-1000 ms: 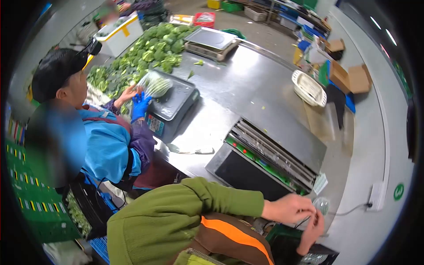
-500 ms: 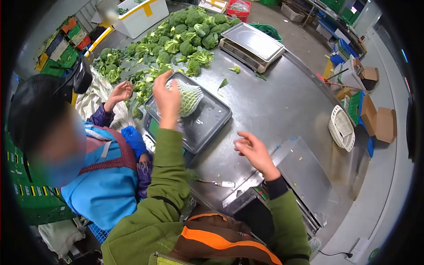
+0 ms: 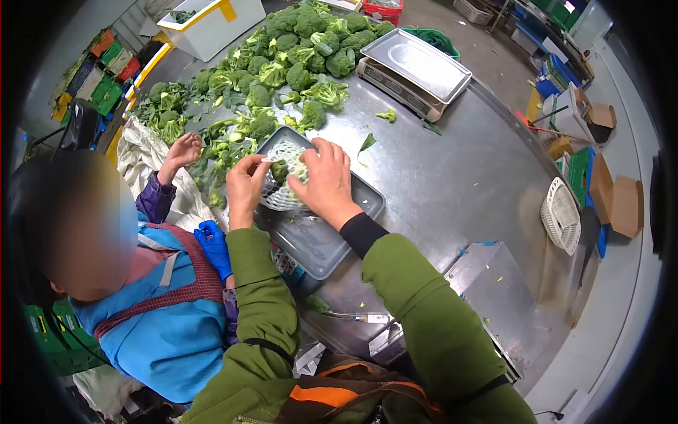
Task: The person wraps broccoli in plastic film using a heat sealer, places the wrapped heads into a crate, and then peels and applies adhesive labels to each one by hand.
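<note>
A white foam net sleeve (image 3: 284, 201) with a broccoli head (image 3: 278, 171) showing through its opening lies over a dark grey tray (image 3: 321, 263). My left hand (image 3: 244, 191) pinches the net's left edge between thumb and fingers. From the other side, my right hand (image 3: 330, 185) is closed at the net's right edge, its thumb over the mesh. Part of the net is hidden behind the right fingers. The tray rests on the metal table, tilted to the view, with small scraps in it.
A heap of broccoli (image 3: 296, 49) covers the table's far side, near a weighing scale (image 3: 417, 63). At left stands a co-worker in a blue apron (image 3: 169, 311), one bare hand (image 3: 185, 150) raised, a blue glove (image 3: 213, 247) on the other. A metal box (image 3: 487, 297) stands at right.
My right hand has moved left from over the bare table onto the net. My left hand has come down to the net's left edge. The net's opening now shows the broccoli.
</note>
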Demonstrator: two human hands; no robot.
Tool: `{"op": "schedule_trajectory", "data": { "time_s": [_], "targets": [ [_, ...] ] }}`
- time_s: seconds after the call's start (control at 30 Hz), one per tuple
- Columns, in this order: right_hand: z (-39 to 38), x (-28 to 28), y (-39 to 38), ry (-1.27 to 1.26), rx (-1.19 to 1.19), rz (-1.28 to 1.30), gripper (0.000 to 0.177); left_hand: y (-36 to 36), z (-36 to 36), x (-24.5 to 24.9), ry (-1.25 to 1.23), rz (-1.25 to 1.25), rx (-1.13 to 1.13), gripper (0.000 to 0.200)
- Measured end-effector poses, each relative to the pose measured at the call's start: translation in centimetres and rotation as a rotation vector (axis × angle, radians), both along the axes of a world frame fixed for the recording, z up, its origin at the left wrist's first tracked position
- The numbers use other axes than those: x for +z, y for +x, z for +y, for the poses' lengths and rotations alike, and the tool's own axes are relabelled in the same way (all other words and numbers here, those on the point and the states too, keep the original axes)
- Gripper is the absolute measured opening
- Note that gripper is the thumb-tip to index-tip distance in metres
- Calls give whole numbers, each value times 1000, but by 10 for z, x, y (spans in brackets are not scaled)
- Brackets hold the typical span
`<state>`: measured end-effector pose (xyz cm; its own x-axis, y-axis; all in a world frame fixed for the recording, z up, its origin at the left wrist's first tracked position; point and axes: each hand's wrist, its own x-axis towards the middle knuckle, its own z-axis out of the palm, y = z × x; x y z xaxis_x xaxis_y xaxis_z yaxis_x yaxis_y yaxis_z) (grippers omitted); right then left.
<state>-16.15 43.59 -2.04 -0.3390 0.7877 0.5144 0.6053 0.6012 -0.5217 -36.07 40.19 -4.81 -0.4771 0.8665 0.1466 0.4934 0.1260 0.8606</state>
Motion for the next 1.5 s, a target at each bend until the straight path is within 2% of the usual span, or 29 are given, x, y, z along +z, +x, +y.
{"op": "schedule_trajectory", "data": {
  "time_s": [0.03, 0.07, 0.17, 0.2, 0.27, 0.33, 0.37, 0.4, 0.43, 0.47, 0.5, 0.53, 0.6, 0.67, 0.73, 0.8, 0.87, 0.9, 0.93, 0.97, 1.0, 1.03, 1.07, 1.13, 1.27, 1.37, 1.43, 1.5],
  "targets": [
    [5, 0, -1, 2, 20, 58, 26, 2, 2, 2, 26, -97, 29, 15],
    [9, 0, -3, 5, 24, 55, 26, -1, 3, 1, 29, -100, 32, 15],
    [21, -6, -2, -436, 133, 741, 25, -6, 5, -4, 273, -718, 127, 40],
    [20, -11, 3, -436, 133, 734, 25, -8, 1, -5, 378, -886, 133, 46],
    [20, -17, 15, -447, 43, 781, 38, -10, 2, -9, 271, -829, 429, 52],
    [22, -53, 16, -643, -125, 429, 50, -18, 3, -25, -166, -541, 367, 64],
    [23, -72, 15, -768, -207, 293, 53, -41, 2, -60, -256, -173, 146, 71],
    [13, -79, 17, -624, -101, 287, 60, -20, -12, -39, -252, -90, 68, 67],
    [4, -51, 24, -715, 6, 398, 64, 4, -20, -32, -109, -203, 62, 62],
    [6, -77, 14, -598, 73, 546, 75, 12, -16, -47, -54, -452, 86, 64],
    [13, -111, 5, -701, 158, 710, 70, 17, -13, -65, -74, -456, 236, 71],
    [7, -82, 22, -900, 88, 512, 69, 23, -13, -68, -34, -564, 180, 72],
    [-10, -70, 43, -786, 13, 523, 67, 53, -24, -22, -68, -769, 34, 65],
    [-29, -53, 81, -694, -54, 571, 68, 88, -20, -7, -43, -684, 38, 56],
    [-53, -31, 136, -790, -83, 750, 73, 132, -16, 15, -12, -862, -298, 50],
    [-89, 15, 202, -929, -151, 959, 74, 192, -6, 25, -97, -869, -446, 51],
    [-122, 41, 268, -952, -257, 1037, 73, 267, -1, 41, -143, -804, -589, 55],
    [-141, 50, 296, -824, -220, 1227, 63, 303, 2, 53, -226, -574, -650, 61],
    [-156, 56, 328, -736, -276, 1174, 58, 338, 12, 46, -227, -496, -800, 62],
    [-171, 53, 361, -597, -271, 1108, 58, 380, 7, 60, -80, -370, -895, 69],
    [-196, 80, 389, -694, -308, 1155, 56, 417, 11, 55, -127, -437, -962, 75],
    [-212, 91, 416, -758, -379, 1174, 53, 452, 3, 74, -262, -435, -998, 76],
    [-227, 95, 440, -710, -496, 1057, 47, 485, -23, 107, -259, -497, -1044, 75],
    [-255, 104, 482, -678, -575, 1014, 48, 542, -25, 101, -262, -543, -1196, 73],
    [-300, 85, 522, -705, -627, 1056, 51, 599, -53, 91, -363, -506, -1359, 71],
    [-326, 65, 522, -897, -692, 1076, 50, 606, -75, 57, -501, -382, -1411, 69],
    [-345, 48, 526, -1010, -642, 1059, 51, 604, -94, 35, -600, -246, -1495, 71],
    [-361, 46, 523, -994, -573, 1098, 54, 610, -96, 23, -590, -260, -1481, 72]
  ]
}}
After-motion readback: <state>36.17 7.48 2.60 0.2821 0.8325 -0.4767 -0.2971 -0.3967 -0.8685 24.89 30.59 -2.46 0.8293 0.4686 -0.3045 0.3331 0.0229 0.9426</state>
